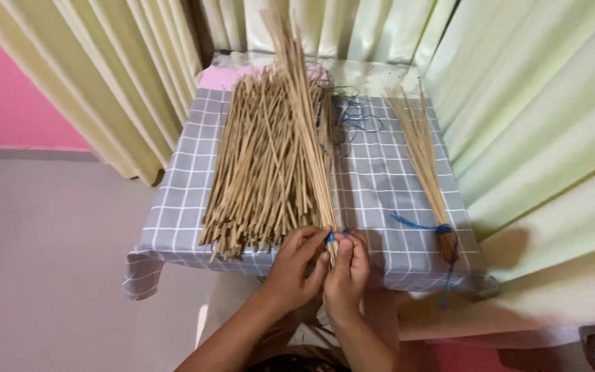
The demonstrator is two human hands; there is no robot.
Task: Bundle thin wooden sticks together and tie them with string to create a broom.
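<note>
Left hand (296, 265): fingers curled together and pinched on the near end of the thin stick bundle (306, 117); it meets the other hand at the table's near edge.
Right hand (348, 271): fingers folded shut on the same bundle end, where a bit of blue cord (330, 237) shows between the fingertips; the grip itself is mostly hidden behind the knuckles.
Thin stick bundle: runs from the fingers away across the table, its far tips rising against the curtain (139, 76).
Loose stick pile (259, 165): just left of the fingers and beyond, fanned flat; near ends ragged at the cloth's edge.
Table (373, 179): grey checked cloth; bare strip right of the fingers; near hem hangs over the edge.
Tied small bundle (425, 162): well right of the fingers, bound with blue cord near the right edge.
Tangled cord (356, 114): far beyond the fingers; hard to make out.
Forearms: cut off by the bottom of the view.
</note>
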